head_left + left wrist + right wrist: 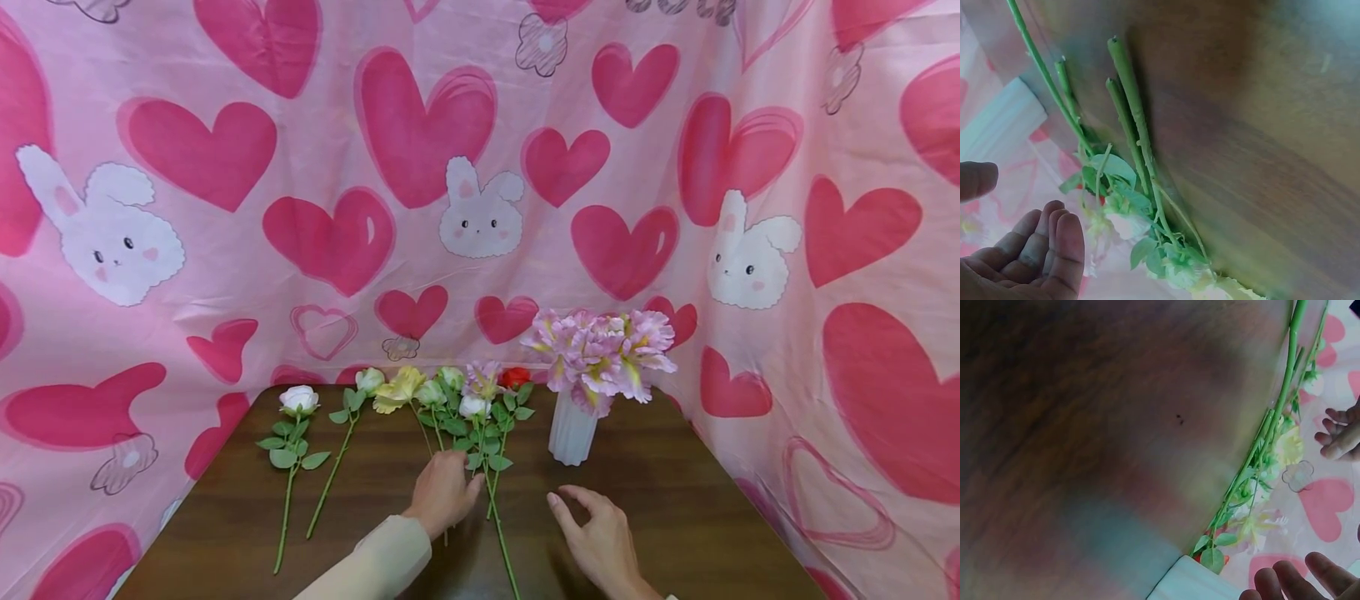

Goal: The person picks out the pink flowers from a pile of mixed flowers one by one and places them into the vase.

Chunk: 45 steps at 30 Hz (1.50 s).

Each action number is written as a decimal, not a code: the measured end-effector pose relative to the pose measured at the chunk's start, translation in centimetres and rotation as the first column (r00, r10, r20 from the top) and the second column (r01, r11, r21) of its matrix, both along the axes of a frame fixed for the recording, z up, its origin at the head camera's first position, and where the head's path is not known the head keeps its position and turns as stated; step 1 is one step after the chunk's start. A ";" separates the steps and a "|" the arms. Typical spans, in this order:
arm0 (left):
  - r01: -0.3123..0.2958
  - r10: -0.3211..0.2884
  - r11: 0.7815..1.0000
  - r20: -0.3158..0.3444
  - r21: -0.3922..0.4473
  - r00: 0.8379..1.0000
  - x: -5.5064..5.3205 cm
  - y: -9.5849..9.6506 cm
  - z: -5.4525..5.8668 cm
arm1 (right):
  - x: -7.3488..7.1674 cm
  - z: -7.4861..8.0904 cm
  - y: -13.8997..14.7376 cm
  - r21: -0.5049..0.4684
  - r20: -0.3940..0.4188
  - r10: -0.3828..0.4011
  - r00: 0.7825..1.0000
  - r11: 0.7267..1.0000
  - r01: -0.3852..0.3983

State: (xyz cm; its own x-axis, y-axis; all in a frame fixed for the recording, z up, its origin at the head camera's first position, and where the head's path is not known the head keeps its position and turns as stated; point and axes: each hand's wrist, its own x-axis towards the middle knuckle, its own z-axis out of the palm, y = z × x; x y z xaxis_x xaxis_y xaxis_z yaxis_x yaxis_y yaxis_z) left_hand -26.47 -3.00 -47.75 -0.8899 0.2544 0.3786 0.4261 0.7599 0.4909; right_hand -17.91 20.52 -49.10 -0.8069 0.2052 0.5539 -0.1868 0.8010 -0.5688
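Note:
My left hand [442, 493] is over the stems of the middle flower group, fingers bent loosely. In the left wrist view its thumb and fingers [1067, 250] stand apart with nothing between them, beside green stems [1132, 106]. That group has a yellow flower [401, 389], a pale purple flower [483, 379], a red rose [516, 377] and several whitish roses [474, 406]. My right hand [600, 533] hovers near the table's front, fingers relaxed and holding nothing. Beyond it stands a white ribbed vase [572, 433] filled with pink-purple blooms [600, 350].
On the left of the brown wooden table [225, 517] lie a white rose [298, 400] and a pale green-white rose [370, 381], stems toward the front. A pink cloth with hearts and rabbits [480, 292] hangs behind and along the sides.

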 end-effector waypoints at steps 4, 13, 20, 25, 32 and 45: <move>-0.008 0.008 1.000 0.005 0.017 1.000 -0.7 0.7 0.0 | 0.0 -0.1 0.0 -0.004 -0.001 -0.010 1.000 1.000 0.010; -0.044 0.044 0.999 0.006 0.007 0.999 -2.5 1.4 -0.6 | 0.1 -0.1 -0.1 -0.010 -0.001 -0.014 1.000 1.000 0.014; -0.065 0.066 0.998 0.036 -0.022 0.997 -3.8 1.9 -0.9 | 0.2 -0.1 -0.1 -0.006 -0.019 -0.014 1.000 1.000 0.014; -0.089 0.091 0.996 0.062 -0.025 0.994 -4.6 2.4 -1.3 | 0.3 0.0 -0.1 -0.011 -0.028 -0.010 1.000 1.000 0.009; -0.133 0.134 0.991 0.078 -0.008 0.988 -5.5 3.0 -1.6 | 0.1 0.0 0.0 -0.031 0.009 -0.020 1.000 0.999 0.020; -0.178 0.184 0.983 0.153 -0.053 0.971 -6.9 3.7 -3.0 | 0.3 0.0 0.2 -0.028 -0.036 -0.017 0.999 0.999 0.016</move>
